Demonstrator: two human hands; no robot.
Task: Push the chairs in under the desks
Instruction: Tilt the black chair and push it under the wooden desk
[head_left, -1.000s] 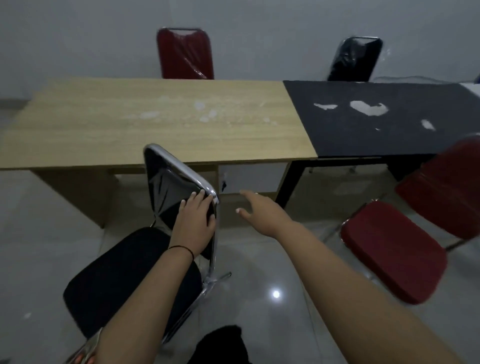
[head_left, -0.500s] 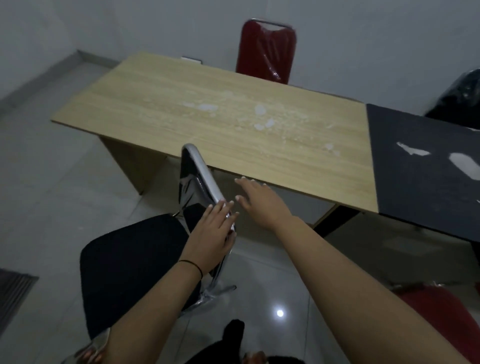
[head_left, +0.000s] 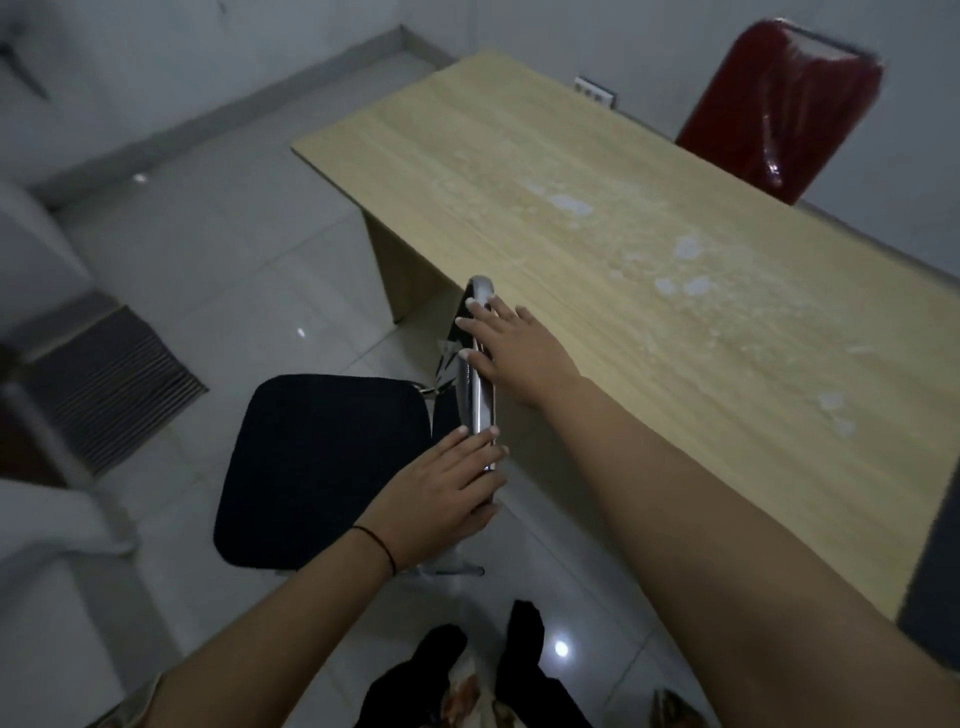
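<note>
This looks like a plain office or meeting room. A long wood-laminate desk with a worn, patchy top runs from the near right toward the far wall, and a dark-topped desk butts against it at the near right edge. Stackable padded chairs with chrome frames stand around: a black one on the near side, a red one still in plastic wrap at the far right. The floor is glossy pale tile, the walls bare grey with a skirting, and a wall socket sits behind the desk.
</note>
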